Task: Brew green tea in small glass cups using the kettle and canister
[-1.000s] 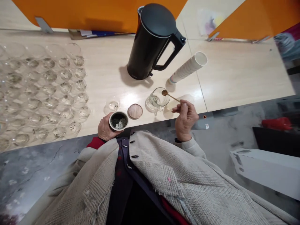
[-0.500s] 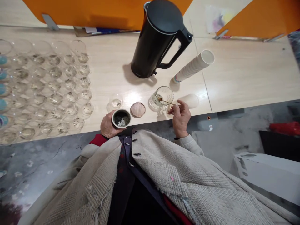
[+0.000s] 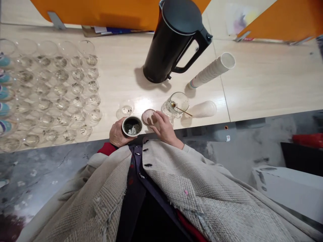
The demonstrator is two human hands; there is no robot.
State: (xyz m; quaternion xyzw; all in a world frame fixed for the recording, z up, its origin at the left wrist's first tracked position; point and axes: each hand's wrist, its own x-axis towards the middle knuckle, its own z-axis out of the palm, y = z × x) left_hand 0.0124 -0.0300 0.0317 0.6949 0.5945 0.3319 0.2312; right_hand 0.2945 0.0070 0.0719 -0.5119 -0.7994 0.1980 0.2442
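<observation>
My left hand (image 3: 116,134) is wrapped round a small round tin (image 3: 132,126) of dark tea leaves at the table's near edge. My right hand (image 3: 163,127) reaches over the tin's round wooden lid (image 3: 147,116) lying beside it, fingertips closing on the lid. A small wooden spoon (image 3: 179,108) rests in a clear glass cup (image 3: 178,103) just right of the lid, with nobody holding it. One single glass cup (image 3: 126,110) with a few leaves stands behind the tin.
Several rows of clear glass cups (image 3: 50,90) with a pinch of leaves each fill the table's left side. A black electric kettle (image 3: 174,40) stands behind. A stack of paper cups (image 3: 213,70) and a plastic cup (image 3: 203,109) lie on their sides at right. Orange dividers (image 3: 101,13) line the back.
My right hand has put the spoon down in the glass cup, let go of it, and moved left onto the wooden lid. The left hand has kept hold of the tin.
</observation>
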